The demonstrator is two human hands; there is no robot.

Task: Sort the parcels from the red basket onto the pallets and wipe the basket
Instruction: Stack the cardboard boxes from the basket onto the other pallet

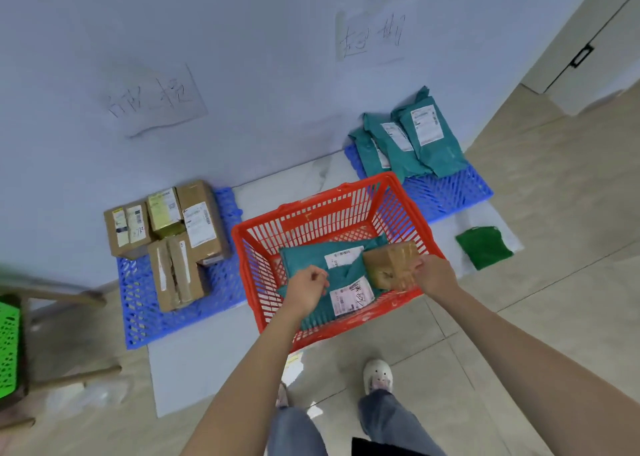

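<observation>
Head view: right hand (434,275) grips brown taped cardboard parcel (389,265) at red plastic basket's (249,258) right edge; left hand (308,287) loosely curled, holding nothing, over teal mailer bags (311,258).

One red basket (398,199). Two blue pallets: left pallet (138,303), right pallet (450,192). Four cardboard boxes on left pallet (176,272), one more in basket (388,265). Three teal mailer bags on right pallet (429,137), two in basket (311,258). One green cloth (483,246). Two hands: left (306,287), right (434,275). Two handwritten wall sheets (152,99).
</observation>
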